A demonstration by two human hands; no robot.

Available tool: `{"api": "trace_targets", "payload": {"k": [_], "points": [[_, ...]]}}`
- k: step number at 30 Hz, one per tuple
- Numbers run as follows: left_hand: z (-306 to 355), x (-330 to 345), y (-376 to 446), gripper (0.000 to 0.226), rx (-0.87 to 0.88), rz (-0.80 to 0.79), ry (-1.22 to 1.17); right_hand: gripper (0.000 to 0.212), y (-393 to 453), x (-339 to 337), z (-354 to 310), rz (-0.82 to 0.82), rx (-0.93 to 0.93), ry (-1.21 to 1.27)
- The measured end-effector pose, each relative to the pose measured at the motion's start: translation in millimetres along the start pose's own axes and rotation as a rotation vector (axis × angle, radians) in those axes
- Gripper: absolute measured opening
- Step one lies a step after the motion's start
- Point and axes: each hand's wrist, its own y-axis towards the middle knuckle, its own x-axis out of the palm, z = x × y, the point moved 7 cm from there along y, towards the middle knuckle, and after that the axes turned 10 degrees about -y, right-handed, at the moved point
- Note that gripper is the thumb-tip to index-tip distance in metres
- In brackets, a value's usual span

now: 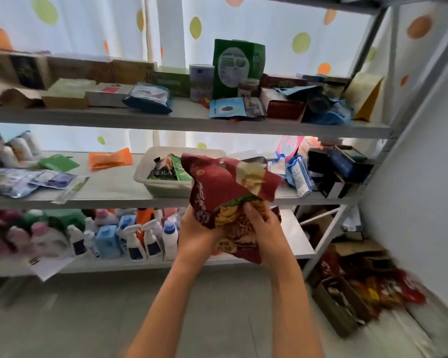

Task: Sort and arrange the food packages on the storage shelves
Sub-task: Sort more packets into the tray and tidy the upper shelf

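Red crinkled bag (225,192) held in front of the middle shelf (109,188), both hands on its lower half. Left hand (195,235) cups the bag's left edge from beneath, grip curled round it. Right hand (263,228) clamps the right side, thumb across the printed front. Bag's top is folded over and overlaps a white tray (163,186) on that shelf (green packets inside). Orange pouch (110,158) lies further left on the same shelf. Green box (237,67) stands upright on the shelf above. Spray bottles (140,241) crowd the lowest shelf.
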Motion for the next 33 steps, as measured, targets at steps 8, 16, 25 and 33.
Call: {"api": "trace_targets", "payload": {"k": [8, 16, 25, 33], "points": [[-16.6, 12.4, -45.3, 0.051, -0.084, -0.017, -0.1, 0.039, -48.2, -30.5, 44.5, 0.074, 0.144, 0.05], [-22.5, 52.5, -73.8, 0.054, -0.094, -0.132, -0.12, 0.026, -88.5, -71.1, 59.4, 0.183, 0.153, 0.085], [-27.0, 112.3, -99.0, 0.071, -0.128, -0.157, 0.04, 0.041, -127.5, -126.4, 67.5, 0.476, 0.189, 0.234], [-9.7, 133.0, -119.4, 0.054, 0.071, -0.224, 0.334, 0.041, -142.2, -145.7, 58.3, 0.534, 0.13, 0.541]]}}
